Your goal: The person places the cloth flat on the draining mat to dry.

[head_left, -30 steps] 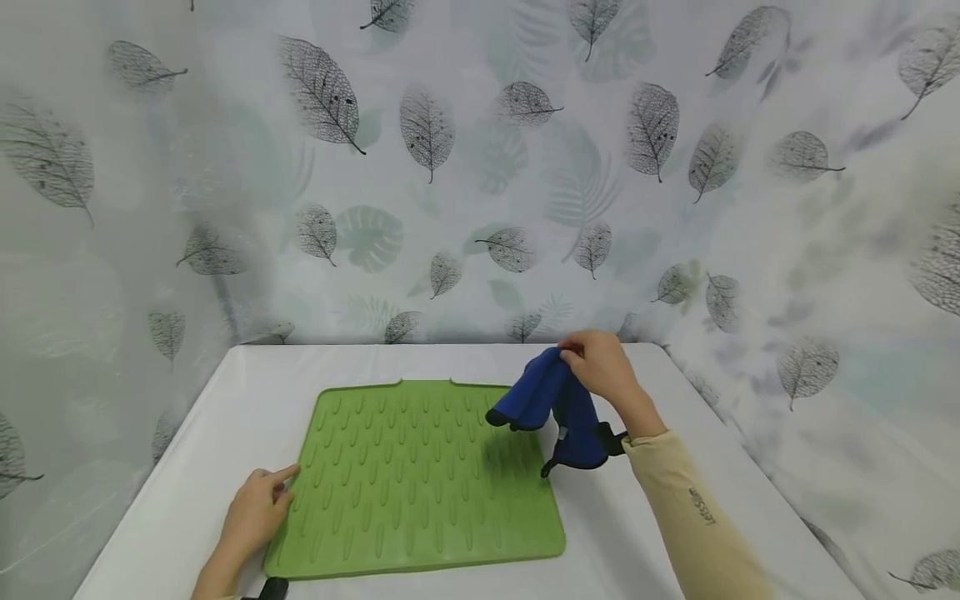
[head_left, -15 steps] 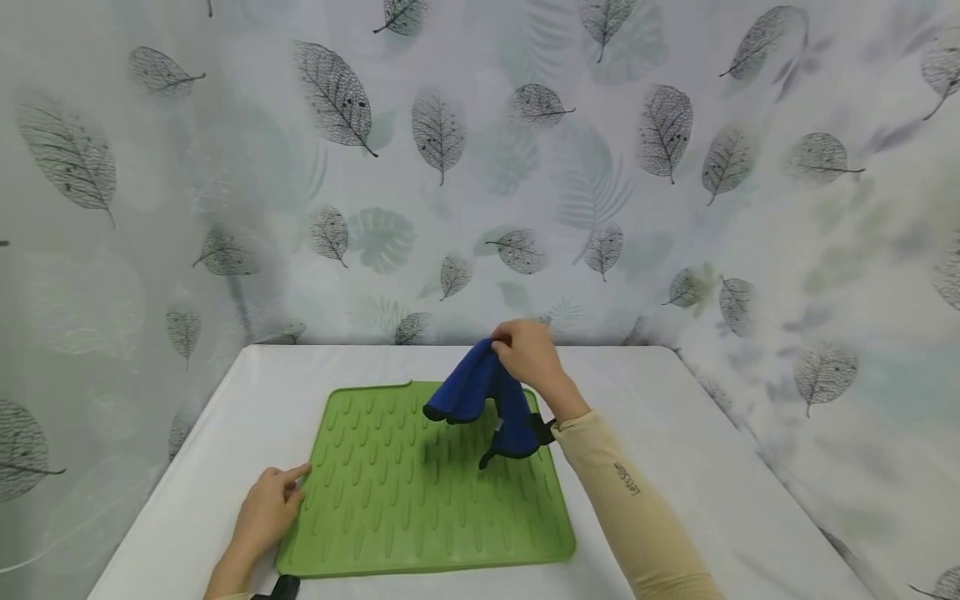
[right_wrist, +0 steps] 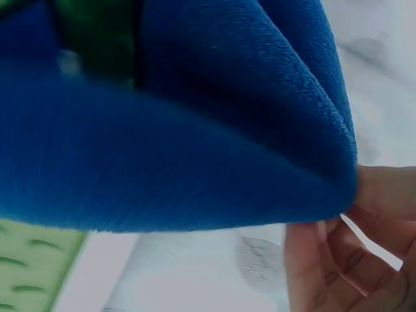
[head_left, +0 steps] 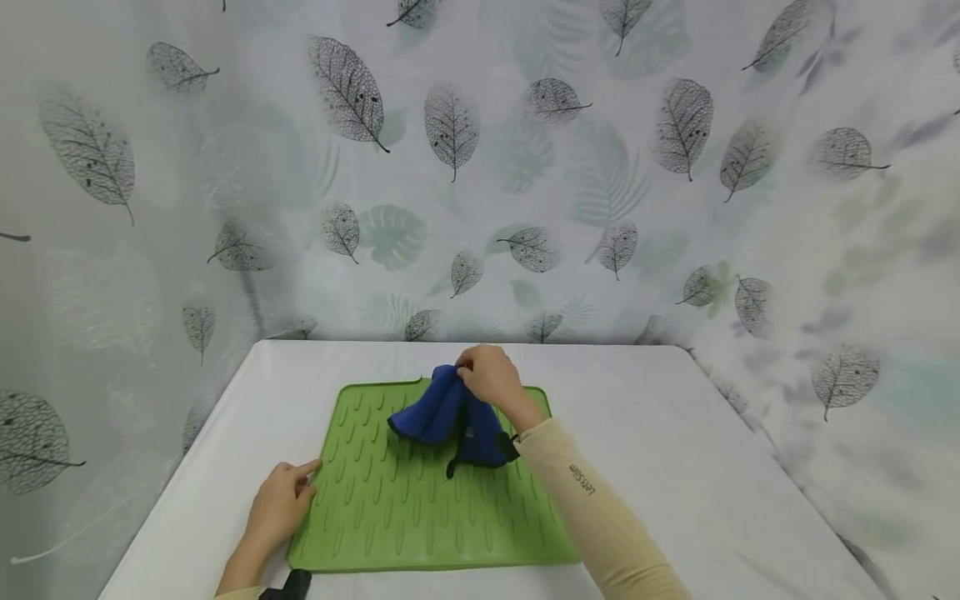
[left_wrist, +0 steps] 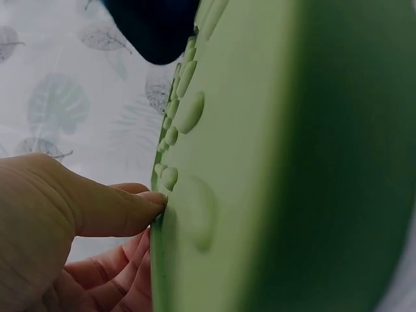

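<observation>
While left hand [head_left: 277, 505] pinches mat [head_left: 420, 525], right hand [head_left: 491, 377] pinches blue cloth [head_left: 433, 410].

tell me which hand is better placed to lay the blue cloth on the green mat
Probably the right hand: it pinches the blue cloth over the green mat. The left hand is occupied, gripping the mat's left edge.

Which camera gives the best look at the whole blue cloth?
The head view: it shows nearly all of the blue cloth, hanging from the right hand over the green ridged mat. The right wrist view shows its folds close up, but cropped; the left wrist view, only a dark part at the top edge.
</observation>
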`<state>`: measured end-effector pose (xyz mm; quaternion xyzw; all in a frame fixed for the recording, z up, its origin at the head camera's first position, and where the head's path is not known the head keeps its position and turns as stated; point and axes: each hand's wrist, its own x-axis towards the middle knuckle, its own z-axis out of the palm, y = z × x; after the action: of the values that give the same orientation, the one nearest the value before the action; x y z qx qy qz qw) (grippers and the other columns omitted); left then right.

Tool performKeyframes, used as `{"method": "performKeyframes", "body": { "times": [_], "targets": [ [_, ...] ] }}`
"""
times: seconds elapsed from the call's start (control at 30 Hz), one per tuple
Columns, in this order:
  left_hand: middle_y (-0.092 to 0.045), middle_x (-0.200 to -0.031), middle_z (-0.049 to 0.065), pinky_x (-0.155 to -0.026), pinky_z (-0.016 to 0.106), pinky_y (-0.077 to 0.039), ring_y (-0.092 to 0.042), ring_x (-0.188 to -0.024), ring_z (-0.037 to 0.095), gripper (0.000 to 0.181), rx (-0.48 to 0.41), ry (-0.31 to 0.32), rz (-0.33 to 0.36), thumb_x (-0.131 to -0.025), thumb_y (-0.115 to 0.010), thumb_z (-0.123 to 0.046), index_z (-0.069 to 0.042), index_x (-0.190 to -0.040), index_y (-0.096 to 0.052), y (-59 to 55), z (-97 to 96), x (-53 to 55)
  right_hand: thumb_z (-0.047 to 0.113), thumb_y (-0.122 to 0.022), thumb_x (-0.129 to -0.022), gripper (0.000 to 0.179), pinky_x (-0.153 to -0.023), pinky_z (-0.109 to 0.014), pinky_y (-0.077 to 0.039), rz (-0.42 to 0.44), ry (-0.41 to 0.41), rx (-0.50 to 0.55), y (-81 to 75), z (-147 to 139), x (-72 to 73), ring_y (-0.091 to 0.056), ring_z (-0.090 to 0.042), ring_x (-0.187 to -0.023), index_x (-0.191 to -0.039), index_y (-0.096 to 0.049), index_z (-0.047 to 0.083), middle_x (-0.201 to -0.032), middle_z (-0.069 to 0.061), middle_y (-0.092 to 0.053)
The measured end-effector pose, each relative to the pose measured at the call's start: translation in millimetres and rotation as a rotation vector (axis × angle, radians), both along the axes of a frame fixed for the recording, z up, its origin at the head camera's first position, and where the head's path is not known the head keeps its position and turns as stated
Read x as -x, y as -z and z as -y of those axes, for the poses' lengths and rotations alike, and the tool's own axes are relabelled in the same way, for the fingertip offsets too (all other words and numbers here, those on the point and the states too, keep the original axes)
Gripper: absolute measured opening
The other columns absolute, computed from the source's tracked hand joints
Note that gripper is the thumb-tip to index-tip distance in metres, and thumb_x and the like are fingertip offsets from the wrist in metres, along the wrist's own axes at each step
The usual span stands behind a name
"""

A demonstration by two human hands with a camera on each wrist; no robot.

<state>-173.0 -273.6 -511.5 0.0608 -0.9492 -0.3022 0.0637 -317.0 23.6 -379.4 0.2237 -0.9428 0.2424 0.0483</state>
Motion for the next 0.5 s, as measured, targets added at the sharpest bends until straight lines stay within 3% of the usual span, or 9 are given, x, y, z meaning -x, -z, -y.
{"method": "performKeyframes", "body": {
  "times": [0.1,0.23,0.5],
  "targets": [
    [-0.054,-0.087,0.013,-0.061,0.029,-0.036,-0.046,-0.072,0.018,0.042,0.004,0.001,-0.006,-0.087,-0.064,-0.002,0.005,-0.128,-0.059,-0.2,0.0,0.3,0.017,-0.062,-0.097,0.02,-0.072,-0.032,-0.054,0.037,-0.031,-0.02,17.3,-2,0.4,-0.067,-0.021,-0.087,-0.109,-0.074,0.008,-0.103,-0.009,-0.072],
    [-0.054,-0.088,0.013,-0.061,0.029,-0.037,-0.046,-0.072,0.018,0.042,0.009,-0.001,-0.003,-0.087,-0.064,-0.003,0.005,-0.129,-0.059,-0.4,-0.2,0.5,0.022,-0.06,-0.098,0.026,-0.077,-0.033,-0.053,0.037,-0.065,0.03,29.6,-9,0.3,-0.067,-0.021,-0.089,-0.115,-0.072,0.006,-0.106,-0.01,-0.072],
    [-0.055,-0.089,0.013,-0.061,0.028,-0.037,-0.046,-0.072,0.018,0.043,0.011,-0.01,0.012,-0.088,-0.063,-0.003,0.005,-0.13,-0.059,0.7,-0.9,2.0,0.022,-0.062,-0.096,0.031,-0.076,-0.037,-0.053,-0.054,-0.065,0.139,27.7,-31,-10.2,-0.066,-0.024,-0.089,-0.12,-0.068,0.004,-0.103,-0.012,-0.07]
  ]
}}
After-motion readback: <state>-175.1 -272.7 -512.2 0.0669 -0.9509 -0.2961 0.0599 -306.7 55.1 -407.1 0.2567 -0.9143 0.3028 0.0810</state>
